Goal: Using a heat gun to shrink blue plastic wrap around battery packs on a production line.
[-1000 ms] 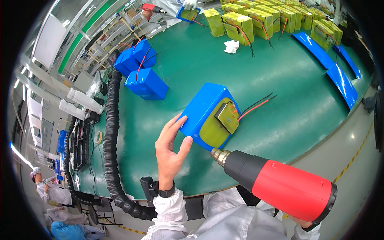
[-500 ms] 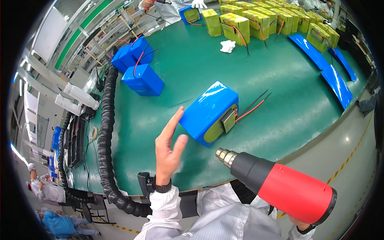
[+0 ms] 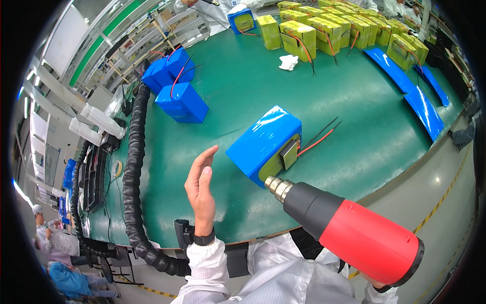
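Note:
A battery pack in shiny blue wrap [image 3: 263, 139] lies on the green table, its yellow-green end bare toward the right. Black and red leads stick out of that end. My left hand [image 3: 201, 190] is raised left of the pack, fingers extended and apart from it, holding nothing. A red and black heat gun [image 3: 369, 240] comes in from the lower right, its metal nozzle close to the pack's near corner. Behind the gun's body my right hand [image 3: 375, 283] is mostly hidden; only a bit shows near the wrist, with the gun in its grip.
Several blue-wrapped packs [image 3: 182, 104] stand at the left. Rows of yellow-green packs [image 3: 298, 39] fill the far right, near flat blue sleeves [image 3: 424, 112]. A black corrugated hose [image 3: 134, 167] runs along the left edge. A white crumpled cloth [image 3: 288, 62] lies behind the pack.
My left hand has drawn back from the blue pack toward the left and nearer me. The heat gun has shifted left and up, bringing its nozzle closer to the pack's near corner.

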`<control>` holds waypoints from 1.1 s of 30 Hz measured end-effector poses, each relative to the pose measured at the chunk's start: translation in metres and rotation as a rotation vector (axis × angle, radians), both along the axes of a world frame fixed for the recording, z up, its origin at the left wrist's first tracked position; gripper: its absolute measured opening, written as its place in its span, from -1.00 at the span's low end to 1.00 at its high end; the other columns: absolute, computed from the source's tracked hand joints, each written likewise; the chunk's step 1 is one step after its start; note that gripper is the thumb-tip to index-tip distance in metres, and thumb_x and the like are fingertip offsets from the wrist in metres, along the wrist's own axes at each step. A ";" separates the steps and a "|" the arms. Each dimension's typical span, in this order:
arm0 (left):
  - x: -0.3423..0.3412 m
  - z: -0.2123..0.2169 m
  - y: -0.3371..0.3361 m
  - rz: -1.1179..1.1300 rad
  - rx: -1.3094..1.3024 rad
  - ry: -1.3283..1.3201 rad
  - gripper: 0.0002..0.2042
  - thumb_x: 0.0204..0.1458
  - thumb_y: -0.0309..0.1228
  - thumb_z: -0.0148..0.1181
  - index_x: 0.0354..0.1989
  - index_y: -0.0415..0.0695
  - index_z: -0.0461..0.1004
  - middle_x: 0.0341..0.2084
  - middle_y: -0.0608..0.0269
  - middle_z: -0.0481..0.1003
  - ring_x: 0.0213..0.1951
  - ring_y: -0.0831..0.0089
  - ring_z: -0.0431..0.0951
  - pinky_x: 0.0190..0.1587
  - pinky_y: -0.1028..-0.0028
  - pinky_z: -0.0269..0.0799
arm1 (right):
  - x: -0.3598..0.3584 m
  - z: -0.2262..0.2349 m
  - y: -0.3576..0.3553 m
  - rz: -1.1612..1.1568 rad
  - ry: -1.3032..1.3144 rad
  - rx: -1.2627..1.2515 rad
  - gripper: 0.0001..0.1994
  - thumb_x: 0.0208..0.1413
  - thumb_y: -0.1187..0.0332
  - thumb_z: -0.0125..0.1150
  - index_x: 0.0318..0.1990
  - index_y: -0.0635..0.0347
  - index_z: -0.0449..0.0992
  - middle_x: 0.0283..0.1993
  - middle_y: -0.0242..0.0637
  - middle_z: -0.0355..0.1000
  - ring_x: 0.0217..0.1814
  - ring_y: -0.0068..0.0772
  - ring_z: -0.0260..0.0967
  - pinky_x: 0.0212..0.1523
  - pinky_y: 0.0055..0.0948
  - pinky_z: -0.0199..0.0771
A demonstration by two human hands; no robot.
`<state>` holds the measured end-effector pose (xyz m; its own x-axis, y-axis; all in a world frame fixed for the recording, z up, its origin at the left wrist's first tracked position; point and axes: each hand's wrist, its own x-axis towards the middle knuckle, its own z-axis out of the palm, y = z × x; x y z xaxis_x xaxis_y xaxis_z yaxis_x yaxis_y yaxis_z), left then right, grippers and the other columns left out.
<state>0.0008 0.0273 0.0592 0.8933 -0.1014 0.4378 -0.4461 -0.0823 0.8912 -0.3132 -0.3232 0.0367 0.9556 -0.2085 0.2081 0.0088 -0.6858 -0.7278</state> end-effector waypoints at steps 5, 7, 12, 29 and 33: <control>0.000 -0.001 0.000 0.002 0.030 -0.008 -0.60 0.31 -0.42 -0.07 0.22 -0.42 0.42 0.20 -0.10 0.47 0.30 0.16 0.43 0.44 0.18 0.19 | 0.003 -0.002 0.000 -0.007 -0.004 0.011 -0.59 0.10 0.43 0.45 0.11 0.23 0.55 0.06 -0.17 0.57 0.09 -0.15 0.52 0.15 -0.26 0.47; -0.001 -0.001 -0.001 0.003 0.043 -0.020 -0.59 0.31 -0.41 -0.06 0.22 -0.41 0.42 0.19 -0.10 0.47 0.29 0.17 0.43 0.44 0.18 0.20 | 0.004 -0.003 0.001 -0.007 -0.007 0.023 -0.60 0.11 0.43 0.44 0.11 0.24 0.55 0.05 -0.17 0.57 0.08 -0.16 0.53 0.14 -0.26 0.48; 0.002 0.007 -0.013 -0.046 0.059 -0.042 -0.59 0.30 -0.40 -0.03 0.22 -0.41 0.42 0.17 -0.07 0.49 0.29 0.18 0.43 0.43 0.16 0.20 | 0.007 0.012 0.005 -0.036 -0.010 0.025 -0.62 0.12 0.44 0.43 0.09 0.26 0.55 0.04 -0.17 0.57 0.06 -0.18 0.54 0.11 -0.27 0.50; 0.002 0.018 -0.022 -0.159 0.281 -0.066 0.00 -0.09 -0.42 0.54 0.52 -0.28 0.03 0.34 -0.10 0.31 0.34 0.15 0.36 0.40 0.22 0.23 | 0.043 0.006 0.001 -0.346 -0.281 0.479 -0.78 0.34 0.36 0.20 -0.05 0.39 0.50 -0.25 -0.19 0.55 -0.30 -0.33 0.51 -0.21 -0.34 0.52; 0.022 0.027 -0.010 -0.221 0.366 -0.029 -0.02 -0.06 -0.47 0.51 0.53 -0.29 0.01 0.39 -0.16 0.25 0.41 0.11 0.28 0.45 0.19 0.14 | 0.046 0.003 -0.011 -0.449 -0.364 0.581 -0.68 0.36 0.24 0.19 0.00 0.40 0.45 -0.30 -0.17 0.51 -0.35 -0.33 0.48 -0.26 -0.33 0.52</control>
<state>0.0231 0.0169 0.0858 0.8207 -0.4421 0.3619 -0.5129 -0.2907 0.8077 -0.2670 -0.3339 0.0396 0.6485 -0.7255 0.2304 0.1277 -0.1948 -0.9725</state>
